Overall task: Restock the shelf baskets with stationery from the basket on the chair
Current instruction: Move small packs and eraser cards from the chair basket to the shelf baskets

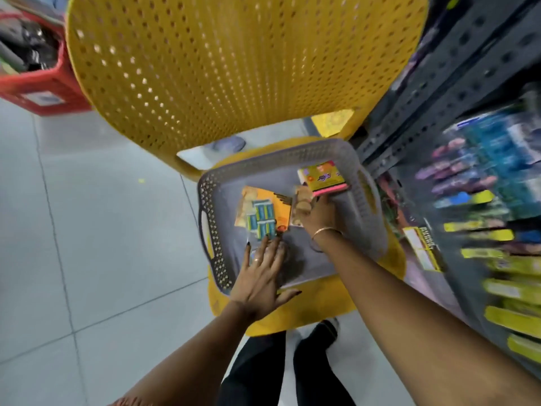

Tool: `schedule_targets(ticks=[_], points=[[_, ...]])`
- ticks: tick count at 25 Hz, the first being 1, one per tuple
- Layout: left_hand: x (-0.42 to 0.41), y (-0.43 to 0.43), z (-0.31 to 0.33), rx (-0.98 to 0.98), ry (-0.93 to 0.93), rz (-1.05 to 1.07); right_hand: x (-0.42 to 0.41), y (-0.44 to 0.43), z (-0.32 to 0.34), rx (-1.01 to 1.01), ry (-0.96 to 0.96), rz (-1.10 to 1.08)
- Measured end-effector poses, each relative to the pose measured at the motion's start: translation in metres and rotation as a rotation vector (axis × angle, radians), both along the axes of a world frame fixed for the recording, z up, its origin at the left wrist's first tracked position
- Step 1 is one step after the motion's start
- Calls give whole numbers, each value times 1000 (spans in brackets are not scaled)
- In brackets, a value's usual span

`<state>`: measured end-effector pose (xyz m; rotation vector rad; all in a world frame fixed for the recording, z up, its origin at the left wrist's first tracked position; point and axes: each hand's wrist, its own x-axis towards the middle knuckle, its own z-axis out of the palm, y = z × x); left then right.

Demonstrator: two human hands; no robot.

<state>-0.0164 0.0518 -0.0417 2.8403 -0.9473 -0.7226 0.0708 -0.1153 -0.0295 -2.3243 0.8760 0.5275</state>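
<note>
**Two hands in one basket, and that pack looks ready to slip**

Two hands are down in the grey basket [288,159] sitting on the yellow chair [234,71]. Main worry for me: the right hand [317,213] has the yellow and pink pack [323,177] pinched at its near edge only, with most of the pack sticking out beyond the fingers. If it swings toward the shelf [456,92] on the right, I reckon it could pivot out of that grip and drop back in, or onto the floor [87,215]. The view is pretty blurred too, so it's hard to call how firm the hold is.

The left hand [260,273] is flat and spread, fingers wide, nothing held, palm down over the basket's near-left corner with its fingertips right at the card of blue erasers [262,218]. Leaning weight on that near rim might tip or slide the basket on the seat.

Both arms reach in from the near side, right wrist bent down.
</note>
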Motion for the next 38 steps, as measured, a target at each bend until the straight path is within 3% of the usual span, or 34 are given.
schedule_targets(ticks=[5,14,20,24,31,34,38], points=[[-1,0,-2,-30,-51,14,9,21,-27,32,-50,-135],[4,-1,10,0,-71,26,-15,-14,-8,-63,44,106],[42,-24,70,-113,-99,-29,-19,-60,109,-110,-10,259],[87,-63,147,-241,-227,-102,-18,-92,244,-215,-167,268],[129,-152,278,-408,-419,-299,-46,-143,434,-410,-399,75],[135,-199,321,-476,-477,-438,-71,-176,480,-504,-424,5],[145,-251,342,-372,-436,-653,-99,-231,479,-540,-313,-91]])
